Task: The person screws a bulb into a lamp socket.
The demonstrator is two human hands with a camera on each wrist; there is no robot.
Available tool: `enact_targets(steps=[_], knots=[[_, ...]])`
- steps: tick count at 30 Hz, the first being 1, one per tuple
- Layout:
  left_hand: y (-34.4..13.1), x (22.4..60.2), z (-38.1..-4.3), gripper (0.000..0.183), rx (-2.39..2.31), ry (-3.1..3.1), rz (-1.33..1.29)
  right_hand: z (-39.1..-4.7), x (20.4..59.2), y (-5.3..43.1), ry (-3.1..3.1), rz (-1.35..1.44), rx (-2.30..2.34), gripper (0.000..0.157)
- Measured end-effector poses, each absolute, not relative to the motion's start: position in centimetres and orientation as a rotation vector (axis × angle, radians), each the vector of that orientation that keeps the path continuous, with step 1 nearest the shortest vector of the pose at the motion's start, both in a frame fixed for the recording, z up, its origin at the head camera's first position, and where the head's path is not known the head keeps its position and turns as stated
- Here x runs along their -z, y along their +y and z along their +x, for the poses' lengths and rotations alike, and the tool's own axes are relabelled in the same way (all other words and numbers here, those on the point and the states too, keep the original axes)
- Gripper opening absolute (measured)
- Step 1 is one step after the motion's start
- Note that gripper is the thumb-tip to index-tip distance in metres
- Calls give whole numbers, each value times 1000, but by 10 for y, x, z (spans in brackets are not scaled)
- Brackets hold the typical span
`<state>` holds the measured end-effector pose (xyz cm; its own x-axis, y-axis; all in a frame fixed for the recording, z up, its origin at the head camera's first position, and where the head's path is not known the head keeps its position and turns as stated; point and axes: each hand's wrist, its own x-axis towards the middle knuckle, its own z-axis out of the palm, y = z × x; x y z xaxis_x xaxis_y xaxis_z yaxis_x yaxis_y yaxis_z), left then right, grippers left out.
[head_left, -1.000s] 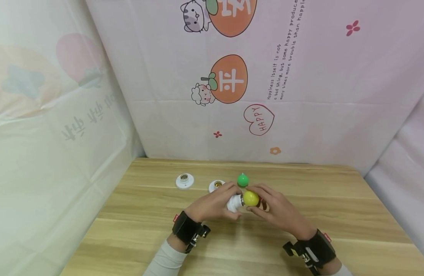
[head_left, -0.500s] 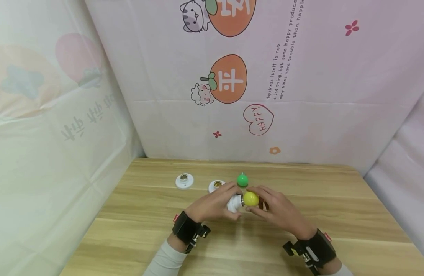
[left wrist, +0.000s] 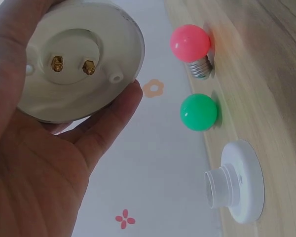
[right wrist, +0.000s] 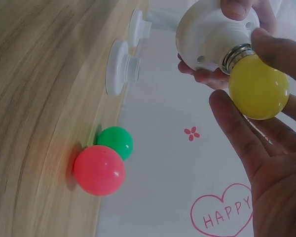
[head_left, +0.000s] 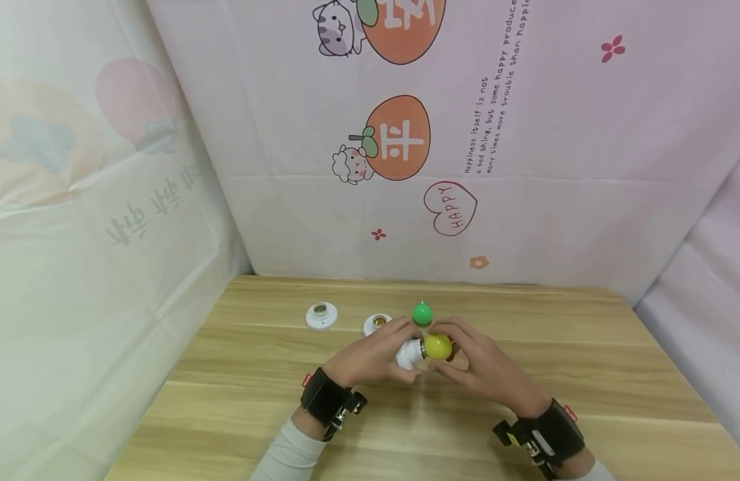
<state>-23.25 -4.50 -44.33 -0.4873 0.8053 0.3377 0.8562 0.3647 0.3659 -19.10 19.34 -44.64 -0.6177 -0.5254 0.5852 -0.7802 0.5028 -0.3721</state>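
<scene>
My left hand (head_left: 372, 354) grips a white lamp holder (head_left: 409, 354) by its round base, tilted so the socket faces right. Two brass screws (left wrist: 89, 67) show on its underside in the left wrist view. A yellow light bulb (head_left: 438, 347) sits with its metal screw base in the socket, part of the thread still visible. Around the bulb curve the fingers of my right hand (head_left: 486, 367); in the right wrist view the thumb overlaps the bulb's neck and one fingertip lies right beside the glass.
Two more white lamp holders (head_left: 321, 316) (right wrist: 119, 68) stand on the wooden table (head_left: 255, 414), left and behind my hands. A green bulb (head_left: 422, 314) lies behind them, near a pink bulb (left wrist: 190, 43) that my right hand mostly hides in the head view. Printed cloth (head_left: 285, 220) hangs at the back.
My right hand's fingers and thumb have spread slightly and shifted around the yellow light bulb. The left hand and lamp holder have stayed in place.
</scene>
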Motion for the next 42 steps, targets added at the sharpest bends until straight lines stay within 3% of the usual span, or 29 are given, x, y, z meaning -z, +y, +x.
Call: enact_targets(steps=[10, 42], knots=[[-45, 445, -233, 57, 820, -2529, -1536, -191, 448, 194, -2355, 1106, -875, 58], [-45, 445, -232, 51, 787, -2507, -1543, -186, 445, 196, -2518, 1011, -860, 52]])
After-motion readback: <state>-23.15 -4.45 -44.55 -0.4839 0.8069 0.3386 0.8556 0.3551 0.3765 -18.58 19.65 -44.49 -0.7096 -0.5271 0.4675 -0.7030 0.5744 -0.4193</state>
